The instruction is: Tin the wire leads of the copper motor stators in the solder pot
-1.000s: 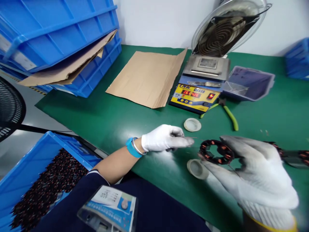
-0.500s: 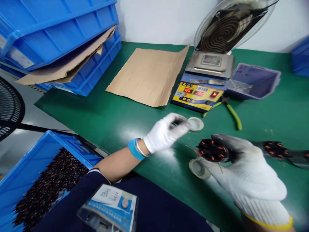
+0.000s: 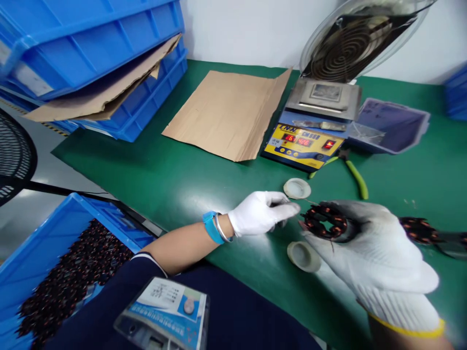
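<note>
My right hand (image 3: 375, 248), in a white glove with darkened fingertips, grips a motor stator (image 3: 325, 222), a black ring with copper windings and an open centre. Thin wire ends stick out from its near and left sides. Close to the stator's left edge is my left hand (image 3: 268, 213), also gloved in white, with thumb and fingers pinched together. What lies between those fingertips is too small to make out. One small pale round dish (image 3: 296, 188) sits behind the left fingertips, and a second dish (image 3: 303, 256) lies below the stator. More stators (image 3: 419, 230) lie behind the right hand.
A yellow-fronted heating unit (image 3: 301, 146) stands at the back, with a fan (image 3: 337, 48) behind it. Green-handled cutters (image 3: 355, 177) and a purple bin (image 3: 396, 126) are to its right. Cardboard (image 3: 228, 114) lies on the green table. A blue crate (image 3: 78, 204) of black-and-copper parts is at lower left.
My left hand has come down and right, nearer to the stator, its pinch kept. My right hand has tilted the stator so that its centre hole shows. The display's digits have changed.
</note>
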The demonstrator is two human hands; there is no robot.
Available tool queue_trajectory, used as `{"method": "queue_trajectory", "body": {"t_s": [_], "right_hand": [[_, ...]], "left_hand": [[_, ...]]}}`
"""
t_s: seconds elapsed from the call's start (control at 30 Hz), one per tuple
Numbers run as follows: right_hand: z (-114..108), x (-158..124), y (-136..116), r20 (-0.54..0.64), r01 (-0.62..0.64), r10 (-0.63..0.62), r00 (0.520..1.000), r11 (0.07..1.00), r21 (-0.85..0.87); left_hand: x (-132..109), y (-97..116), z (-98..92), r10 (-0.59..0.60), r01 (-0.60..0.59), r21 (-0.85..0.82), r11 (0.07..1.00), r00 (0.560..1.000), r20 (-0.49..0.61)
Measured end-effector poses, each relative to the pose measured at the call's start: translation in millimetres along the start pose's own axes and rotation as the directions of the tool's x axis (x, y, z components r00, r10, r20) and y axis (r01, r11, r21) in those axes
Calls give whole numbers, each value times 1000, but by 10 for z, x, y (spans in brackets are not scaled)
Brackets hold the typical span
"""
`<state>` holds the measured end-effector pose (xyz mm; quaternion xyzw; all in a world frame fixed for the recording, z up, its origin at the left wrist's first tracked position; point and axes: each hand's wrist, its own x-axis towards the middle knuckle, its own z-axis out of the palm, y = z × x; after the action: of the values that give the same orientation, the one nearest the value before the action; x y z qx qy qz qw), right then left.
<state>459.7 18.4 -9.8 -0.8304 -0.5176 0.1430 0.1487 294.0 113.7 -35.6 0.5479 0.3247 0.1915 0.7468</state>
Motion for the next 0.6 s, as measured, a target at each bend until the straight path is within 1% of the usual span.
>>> {"method": "queue_trajectory", "body": {"t_s": [0.03,0.07,0.1,0.13,0.17,0.2,0.23,0.33,0.4,0.47,0.53,0.6], "right_hand": [[-9,38,-13,-15,-52,52,999,999,-6],[-14,89,-16,-39,-102,101,994,994,-26],[-13,150,-6,-74,-132,127,989,989,-66],[-6,220,15,-111,-150,138,984,982,-112],[8,293,46,-128,-145,125,984,976,-164],[28,366,83,-122,-123,98,988,967,-222],[52,434,123,-97,-90,65,993,955,-282],[121,586,213,14,15,-10,1000,894,-448],[136,648,221,101,97,-53,993,856,-507],[115,686,189,168,158,-80,983,835,-527],[70,698,142,205,170,-71,976,836,-521],[21,678,110,198,137,-38,979,847,-513]], "left_hand": [[24,-8,-12,-2,-2,-68,998,998,-58],[53,-15,-31,3,-21,-128,991,990,-144],[84,-24,-55,3,-47,-177,983,971,-239],[118,-35,-79,-4,-69,-216,974,948,-319],[152,-51,-99,-19,-81,-248,965,926,-377],[184,-71,-112,-38,-82,-273,958,913,-407],[214,-96,-119,-54,-77,-291,954,908,-416],[279,-172,-114,-68,-58,-295,954,914,-400],[302,-203,-112,-70,-52,-290,956,916,-395],[315,-211,-120,-82,-46,-303,952,915,-394],[320,-205,-130,-92,-44,-322,946,914,-394],[321,-196,-134,-99,-43,-335,941,914,-394]]}}
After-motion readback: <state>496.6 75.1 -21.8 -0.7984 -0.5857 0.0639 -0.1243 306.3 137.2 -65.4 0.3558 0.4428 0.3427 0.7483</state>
